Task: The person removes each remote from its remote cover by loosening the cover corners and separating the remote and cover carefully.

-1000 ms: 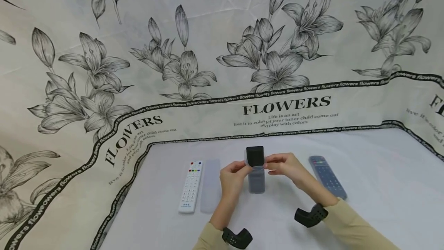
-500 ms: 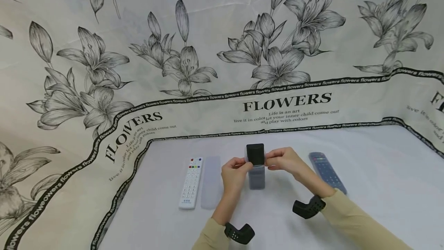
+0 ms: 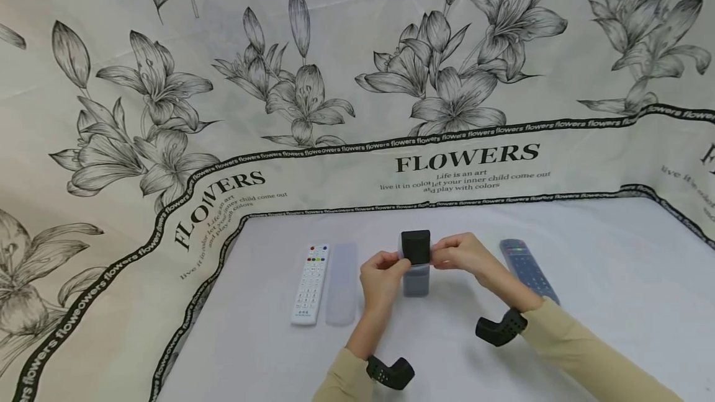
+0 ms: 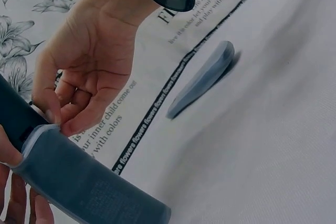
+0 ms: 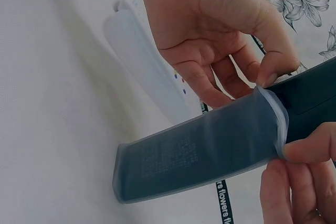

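Observation:
A black remote control [image 3: 416, 247] stands partly inside a translucent plastic sleeve [image 3: 416, 284], its bare end uppermost. My left hand [image 3: 381, 281] pinches the sleeve's rim on the left side. On the opposite side, my right hand [image 3: 463, 257] pinches the same rim between thumb and fingers. The right wrist view shows the white-edged mouth of the sleeve around the dark remote body [image 5: 315, 94], and the left hand [image 5: 210, 30] at the far rim. Faint print shows through the sleeve's wall [image 5: 210, 145].
A white remote [image 3: 310, 285] lies on the left of the white tabletop [image 3: 240, 340], beside a flat translucent sleeve [image 3: 341, 284]. At the right lies a blue-looking sleeved remote [image 3: 527, 272]. Flower-printed cloth [image 3: 318, 185] stands behind the table.
The head view has tilted slightly. The sleeve's lower part looks shorter in view, and the right fingers have drawn closer together. Both hands keep pinching the rim.

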Available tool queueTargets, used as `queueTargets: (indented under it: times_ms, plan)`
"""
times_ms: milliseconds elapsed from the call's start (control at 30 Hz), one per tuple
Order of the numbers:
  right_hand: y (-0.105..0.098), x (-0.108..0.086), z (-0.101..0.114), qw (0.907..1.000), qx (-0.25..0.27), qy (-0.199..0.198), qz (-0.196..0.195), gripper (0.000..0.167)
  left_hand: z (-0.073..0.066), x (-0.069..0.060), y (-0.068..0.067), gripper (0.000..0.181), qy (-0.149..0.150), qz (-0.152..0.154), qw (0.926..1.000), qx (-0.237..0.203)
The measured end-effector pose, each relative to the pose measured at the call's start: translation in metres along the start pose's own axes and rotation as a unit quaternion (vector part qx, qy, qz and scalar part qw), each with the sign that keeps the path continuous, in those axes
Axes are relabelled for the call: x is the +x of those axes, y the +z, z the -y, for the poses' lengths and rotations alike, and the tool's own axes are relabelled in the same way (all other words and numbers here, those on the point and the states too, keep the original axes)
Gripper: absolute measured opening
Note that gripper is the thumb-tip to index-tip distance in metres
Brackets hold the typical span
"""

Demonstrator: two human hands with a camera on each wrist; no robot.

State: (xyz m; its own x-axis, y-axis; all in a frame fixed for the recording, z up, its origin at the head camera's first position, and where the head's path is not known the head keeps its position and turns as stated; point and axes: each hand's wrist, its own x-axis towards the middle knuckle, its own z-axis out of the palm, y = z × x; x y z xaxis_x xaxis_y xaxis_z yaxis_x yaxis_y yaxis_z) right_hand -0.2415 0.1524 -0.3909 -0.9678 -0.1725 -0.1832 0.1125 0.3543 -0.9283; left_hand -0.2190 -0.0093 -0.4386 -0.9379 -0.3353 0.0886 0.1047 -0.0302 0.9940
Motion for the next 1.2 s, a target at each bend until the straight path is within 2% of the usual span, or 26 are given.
queueTargets:
  times_ms: [333,533,667,800,967,1200]
  plan:
    - [0.003,0.004,-0.003,0.9999,0.01,0.008,0.007,0.009,0.003,0.002,0.0,0.006,-0.008,-0.015,0.9997,0.015]
    - [0.004,0.004,-0.007,0.9999,0.013,-0.002,0.004,0.01,0.006,0.002,-0.001,0.007,0.002,-0.019,0.9996,0.021]
    - [0.006,0.002,-0.013,0.9999,0.013,-0.003,0.0,0.01,0.01,0.0,-0.002,0.008,-0.001,-0.018,0.9994,0.03]
    - [0.007,0.0,-0.02,0.9997,0.02,0.012,0.0,0.01,0.016,-0.003,-0.003,0.008,-0.009,-0.014,0.9992,0.038]
    - [0.009,0.001,-0.023,0.9996,0.021,0.015,-0.008,0.01,0.021,-0.002,-0.005,0.007,0.005,-0.008,0.9993,0.037]
    - [0.01,0.004,-0.028,0.9995,0.018,0.026,-0.006,0.009,0.03,0.0,-0.005,0.005,0.005,-0.009,0.9988,0.047]
